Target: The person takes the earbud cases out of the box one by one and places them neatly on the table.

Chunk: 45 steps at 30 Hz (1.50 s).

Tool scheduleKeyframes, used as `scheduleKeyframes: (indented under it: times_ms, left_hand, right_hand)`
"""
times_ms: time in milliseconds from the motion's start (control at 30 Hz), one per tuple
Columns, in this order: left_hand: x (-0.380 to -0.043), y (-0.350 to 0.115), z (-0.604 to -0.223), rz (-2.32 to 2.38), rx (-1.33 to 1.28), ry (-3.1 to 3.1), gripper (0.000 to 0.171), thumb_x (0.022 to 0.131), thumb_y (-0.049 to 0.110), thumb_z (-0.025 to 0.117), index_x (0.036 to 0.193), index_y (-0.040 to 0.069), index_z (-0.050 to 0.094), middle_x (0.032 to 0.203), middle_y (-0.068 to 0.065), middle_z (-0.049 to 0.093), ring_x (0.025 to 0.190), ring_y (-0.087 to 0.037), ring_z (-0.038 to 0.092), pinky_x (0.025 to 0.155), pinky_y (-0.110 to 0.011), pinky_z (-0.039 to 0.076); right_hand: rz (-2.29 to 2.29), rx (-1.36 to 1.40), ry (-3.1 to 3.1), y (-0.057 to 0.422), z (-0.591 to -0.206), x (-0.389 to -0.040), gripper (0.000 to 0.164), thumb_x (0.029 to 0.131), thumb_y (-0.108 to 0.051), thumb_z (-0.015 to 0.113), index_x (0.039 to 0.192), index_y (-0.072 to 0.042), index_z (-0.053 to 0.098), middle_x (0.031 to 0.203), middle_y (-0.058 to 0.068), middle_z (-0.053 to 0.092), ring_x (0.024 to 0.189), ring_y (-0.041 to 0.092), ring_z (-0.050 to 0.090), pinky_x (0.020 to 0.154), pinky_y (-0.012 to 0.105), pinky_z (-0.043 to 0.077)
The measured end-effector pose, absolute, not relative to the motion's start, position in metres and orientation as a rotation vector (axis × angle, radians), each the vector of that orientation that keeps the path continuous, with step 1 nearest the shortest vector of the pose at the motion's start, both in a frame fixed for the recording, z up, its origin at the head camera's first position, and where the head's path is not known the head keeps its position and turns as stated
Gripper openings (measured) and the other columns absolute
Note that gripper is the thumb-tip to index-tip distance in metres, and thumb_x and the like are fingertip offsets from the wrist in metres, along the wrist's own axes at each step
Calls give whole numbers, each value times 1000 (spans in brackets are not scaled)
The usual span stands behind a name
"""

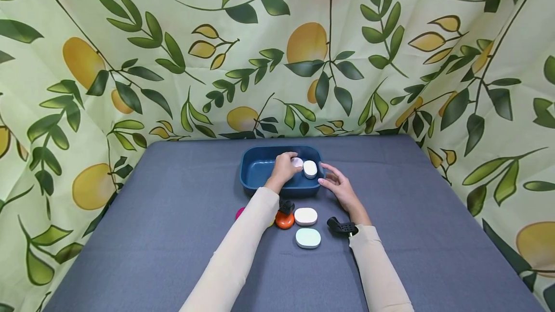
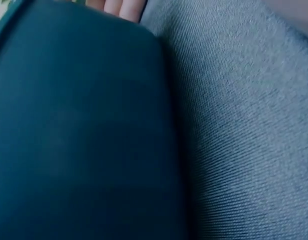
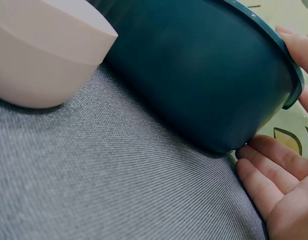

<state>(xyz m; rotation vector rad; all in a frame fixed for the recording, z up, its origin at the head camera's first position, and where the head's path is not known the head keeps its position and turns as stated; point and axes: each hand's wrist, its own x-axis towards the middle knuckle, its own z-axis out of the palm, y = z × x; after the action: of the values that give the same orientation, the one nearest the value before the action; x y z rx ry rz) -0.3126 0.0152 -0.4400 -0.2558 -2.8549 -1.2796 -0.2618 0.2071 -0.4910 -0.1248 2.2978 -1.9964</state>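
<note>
In the head view, my left hand [image 1: 284, 170] reaches into a dark blue bin [image 1: 256, 187] and pinches a pale lilac-white rounded box [image 1: 297, 162] between thumb and fingers. Beside it in the bin, toward the right wall, stands a white oval box [image 1: 310, 169]. My right hand [image 1: 342, 191] is at the bin's right end. Up close in the right wrist view, its fairly straight fingers [image 3: 274, 165] touch the bin's lower corner, with other fingertips by the rim. The left wrist view shows mostly the bin's outer wall [image 2: 84, 125]; the held box is out of its sight.
On the grey cloth table [image 1: 182, 235] before the bin lie a white oval box [image 1: 306, 216], a mint oval box [image 1: 308, 238] and an orange round piece [image 1: 284, 220]. Magenta [image 1: 239, 213] and yellow pieces are partly hidden by my left sleeve. A leaf-patterned curtain [image 1: 260, 85] hangs behind.
</note>
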Motion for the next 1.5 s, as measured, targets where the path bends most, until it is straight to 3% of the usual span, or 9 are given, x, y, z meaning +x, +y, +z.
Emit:
scheduleKeyframes:
  times_ms: [300, 600, 833, 1233, 1400, 1500]
  left_hand:
    - [-316, 15, -441, -1158, -274, -2977, 47, 87, 12, 70, 132, 5, 58, 135, -16, 60, 121, -28, 60, 105, -40, 49]
    - [-318, 13, -445, -1074, -293, -2975, 38, 86, 5, 70, 124, 3, 64, 128, -15, 65, 120, -26, 60, 104, -37, 50]
    - [-317, 11, -445, -1133, -227, -2974, 47, 82, 9, 75, 127, 4, 62, 131, -15, 63, 123, -28, 58, 108, -39, 47]
    - [-318, 10, -447, -1163, -187, -3003, 51, 79, 11, 78, 127, 2, 62, 131, -16, 63, 122, -29, 57, 110, -39, 45]
    - [-314, 8, -443, -1241, -168, -2945, 51, 76, 10, 81, 124, 1, 64, 127, -16, 66, 122, -30, 57, 108, -39, 45]
    - [-312, 7, -439, -1306, -148, -2894, 50, 75, 10, 81, 122, 1, 65, 124, -16, 67, 120, -29, 59, 106, -39, 48]
  right_hand:
    - [-2012, -128, 2280, 207, -492, -263, 57, 94, -15, 61, 147, -14, 39, 155, 17, 35, 141, 37, 36, 116, 53, 32]
    - [-2013, -112, 2277, 207, -491, -261, 57, 94, -15, 61, 147, -14, 39, 154, 18, 35, 140, 38, 37, 116, 52, 32]
    - [-2010, -104, 2279, 208, -490, -261, 57, 94, -15, 61, 147, -14, 39, 154, 19, 35, 140, 38, 37, 116, 53, 32]
    - [-1995, -111, 2310, 205, -491, -261, 57, 94, -14, 61, 147, -14, 39, 151, 21, 40, 136, 35, 43, 109, 40, 40]
    - [-1985, -129, 2332, 205, -490, -260, 57, 94, -14, 61, 147, -13, 39, 149, 23, 42, 133, 35, 45, 100, 24, 45]
    - [-1989, -136, 2333, 205, -490, -260, 57, 94, -15, 61, 147, -13, 39, 147, 24, 44, 131, 35, 47, 97, 20, 45]
